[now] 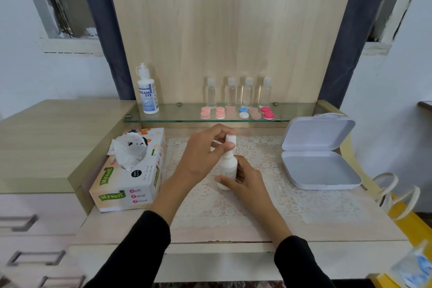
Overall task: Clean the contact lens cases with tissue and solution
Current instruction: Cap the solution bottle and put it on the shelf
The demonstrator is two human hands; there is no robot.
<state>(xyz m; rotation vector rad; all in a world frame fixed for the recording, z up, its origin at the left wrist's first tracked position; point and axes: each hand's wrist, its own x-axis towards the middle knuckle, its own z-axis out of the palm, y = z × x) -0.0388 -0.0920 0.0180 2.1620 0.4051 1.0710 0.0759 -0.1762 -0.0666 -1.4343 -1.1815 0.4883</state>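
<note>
A pale wood counter (233, 234) covered by a lace mat (292, 196) stands against a tall wooden back panel (222, 42), with white walls on either side. At 12 o'clock a glass shelf (182, 113) carries the lens cases (243, 112) in a row: pink, blue and white, red. Four clear bottles (211, 93) stand behind them, and a large solution bottle (147, 94) stands at 11. A tissue box (131, 182) lies at 9 o'clock and an open white box (320, 168) at 3. At the mat's centre the right hand (245, 180) grips a small white bottle (228, 166), held upright. The left hand (203, 154) pinches its cap (230, 139) from above.
</note>
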